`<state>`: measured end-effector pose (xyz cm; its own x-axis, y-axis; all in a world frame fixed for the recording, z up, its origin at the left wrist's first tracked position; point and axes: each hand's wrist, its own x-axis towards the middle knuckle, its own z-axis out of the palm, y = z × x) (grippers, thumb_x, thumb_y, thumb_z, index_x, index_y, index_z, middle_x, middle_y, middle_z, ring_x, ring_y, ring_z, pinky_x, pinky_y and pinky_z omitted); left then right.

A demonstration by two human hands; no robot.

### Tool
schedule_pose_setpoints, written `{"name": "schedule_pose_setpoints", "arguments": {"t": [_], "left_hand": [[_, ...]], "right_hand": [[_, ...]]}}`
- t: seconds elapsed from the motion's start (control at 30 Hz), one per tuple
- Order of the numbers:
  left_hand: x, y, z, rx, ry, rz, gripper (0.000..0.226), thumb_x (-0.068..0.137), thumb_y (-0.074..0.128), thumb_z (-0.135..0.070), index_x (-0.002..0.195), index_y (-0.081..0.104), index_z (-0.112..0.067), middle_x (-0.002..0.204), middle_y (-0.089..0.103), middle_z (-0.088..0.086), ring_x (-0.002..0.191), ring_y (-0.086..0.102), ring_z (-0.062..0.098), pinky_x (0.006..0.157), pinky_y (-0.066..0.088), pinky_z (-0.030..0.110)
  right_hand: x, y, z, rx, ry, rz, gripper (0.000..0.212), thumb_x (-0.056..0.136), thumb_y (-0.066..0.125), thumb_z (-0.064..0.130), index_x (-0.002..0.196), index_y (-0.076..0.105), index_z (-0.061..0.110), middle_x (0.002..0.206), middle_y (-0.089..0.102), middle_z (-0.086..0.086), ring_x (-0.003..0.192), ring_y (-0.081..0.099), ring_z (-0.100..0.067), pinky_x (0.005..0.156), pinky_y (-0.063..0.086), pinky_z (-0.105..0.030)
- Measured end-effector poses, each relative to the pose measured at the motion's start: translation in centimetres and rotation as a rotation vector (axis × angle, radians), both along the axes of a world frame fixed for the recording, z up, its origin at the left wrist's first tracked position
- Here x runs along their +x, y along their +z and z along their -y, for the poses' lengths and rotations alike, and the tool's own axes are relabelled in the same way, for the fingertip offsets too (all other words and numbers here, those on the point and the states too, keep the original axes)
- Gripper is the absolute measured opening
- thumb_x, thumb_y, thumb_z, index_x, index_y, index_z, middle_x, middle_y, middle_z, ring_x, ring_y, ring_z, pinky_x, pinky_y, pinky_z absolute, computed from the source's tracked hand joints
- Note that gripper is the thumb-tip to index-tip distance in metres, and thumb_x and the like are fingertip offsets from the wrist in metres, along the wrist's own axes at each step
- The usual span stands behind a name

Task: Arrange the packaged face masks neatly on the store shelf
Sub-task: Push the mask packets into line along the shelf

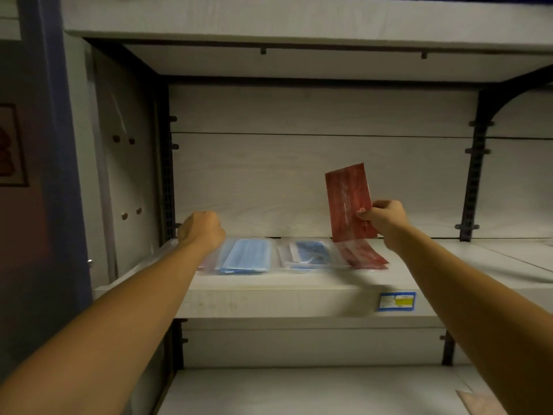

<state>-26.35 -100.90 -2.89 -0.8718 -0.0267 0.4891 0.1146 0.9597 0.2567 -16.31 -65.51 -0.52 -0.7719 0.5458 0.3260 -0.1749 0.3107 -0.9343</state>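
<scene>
The right hand point(384, 218) is pinching a red pack point(348, 202) by its lower right edge, holding it upright above the shelf point(269, 290). The left hand point(202, 230) is curling knuckles-up at the shelf's left end; its fingers are hidden, so whether it is grasping anything cannot be told, though it is possibly touching a clear pack there. Lying flat on the shelf are a blue pack point(245, 256), a second one (blurred) point(309, 254) and another red pack point(363, 257) under the raised one.
</scene>
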Motion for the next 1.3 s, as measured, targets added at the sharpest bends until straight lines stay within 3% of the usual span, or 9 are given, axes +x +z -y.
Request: {"name": "schedule_pose_setpoints", "arguments": {"t": [0.1, 0.27, 0.4, 0.63, 0.73, 0.9, 1.1, 1.3], "left_hand": [[-0.2, 0.1, -1.8, -0.021, -0.075, -0.005, 0.019, 0.093, 0.06, -0.02, 0.107, 0.073, -0.017, 0.105, 0.069, 0.007, 0.091, 0.066, 0.027, 0.076, 0.058, 0.035], [-0.3, 0.2, -3.8, -0.057, -0.103, -0.024, 0.019, 0.096, 0.058, -0.025, 0.108, 0.07, -0.017, 0.102, 0.068, 0.006, 0.088, 0.064, 0.026, 0.077, 0.059, 0.037], [-0.6, 0.3, -4.4, -0.081, -0.12, -0.021, 0.023, 0.097, 0.054, -0.025, 0.113, 0.069, -0.015, 0.107, 0.068, 0.006, 0.09, 0.064, 0.025, 0.076, 0.057, 0.035], [-0.7, -0.2, -4.4, -0.087, -0.118, -0.035, 0.022, 0.098, 0.054, -0.026, 0.111, 0.068, -0.015, 0.101, 0.066, 0.005, 0.086, 0.063, 0.023, 0.076, 0.058, 0.037], [-0.9, -0.3, -4.2, -0.095, -0.117, -0.034, 0.022, 0.097, 0.054, -0.025, 0.11, 0.069, -0.015, 0.1, 0.066, 0.005, 0.085, 0.063, 0.023, 0.075, 0.058, 0.036], [-1.2, -0.5, -4.0, -0.107, -0.108, -0.021, 0.022, 0.096, 0.054, -0.025, 0.11, 0.068, -0.015, 0.099, 0.065, 0.004, 0.083, 0.063, 0.024, 0.075, 0.059, 0.037], [-1.3, -1.0, -4.0, -0.124, -0.097, -0.015, 0.024, 0.097, 0.053, -0.026, 0.114, 0.067, -0.015, 0.108, 0.066, 0.007, 0.091, 0.063, 0.026, 0.074, 0.056, 0.034], [-1.6, -1.6, -3.5, -0.106, -0.097, -0.019, 0.023, 0.096, 0.054, -0.027, 0.114, 0.065, -0.017, 0.105, 0.066, 0.006, 0.09, 0.063, 0.025, 0.078, 0.058, 0.037]], "right_hand": [[0.4, -0.4, -2.0, 0.0, -0.051, 0.076, 0.029, 0.085, 0.075, -0.001, 0.113, 0.066, 0.0, 0.099, 0.07, -0.013, 0.091, 0.068, -0.027, 0.083, 0.055, -0.036], [0.4, -2.5, -4.1, 0.129, -0.179, 0.26, 0.013, 0.082, 0.072, -0.001, 0.095, 0.073, 0.0, 0.082, 0.069, -0.012, 0.07, 0.063, -0.022, 0.058, 0.053, -0.029], [-0.3, -3.7, -4.9, 0.228, -0.218, 0.356, 0.011, 0.08, 0.071, 0.006, 0.088, 0.076, 0.001, 0.082, 0.073, -0.014, 0.075, 0.066, -0.027, 0.076, 0.059, -0.037], [-1.1, -4.3, -3.8, 0.366, -0.106, 0.509, 0.02, 0.082, 0.076, 0.02, 0.092, 0.072, 0.004, 0.089, 0.072, -0.015, 0.073, 0.064, -0.025, 0.057, 0.052, -0.028], [-1.6, -4.4, -3.4, 0.416, -0.091, 0.541, 0.021, 0.081, 0.078, 0.025, 0.093, 0.072, 0.007, 0.088, 0.07, -0.012, 0.076, 0.066, -0.024, 0.06, 0.058, -0.032], [-1.8, -4.3, -3.1, 0.531, -0.099, 0.583, 0.023, 0.084, 0.074, 0.026, 0.098, 0.071, 0.007, 0.091, 0.068, -0.011, 0.074, 0.064, -0.021, 0.058, 0.055, -0.028], [-2.0, -4.3, -3.7, 0.557, -0.109, 0.621, 0.03, 0.079, 0.079, 0.03, 0.097, 0.07, 0.008, 0.091, 0.07, -0.011, 0.081, 0.068, -0.024, 0.069, 0.061, -0.032], [-2.5, -4.1, -3.1, 0.571, -0.097, 0.625, 0.04, 0.078, 0.081, 0.029, 0.109, 0.066, 0.008, 0.094, 0.071, -0.013, 0.086, 0.07, -0.027, 0.076, 0.063, -0.039]]}}
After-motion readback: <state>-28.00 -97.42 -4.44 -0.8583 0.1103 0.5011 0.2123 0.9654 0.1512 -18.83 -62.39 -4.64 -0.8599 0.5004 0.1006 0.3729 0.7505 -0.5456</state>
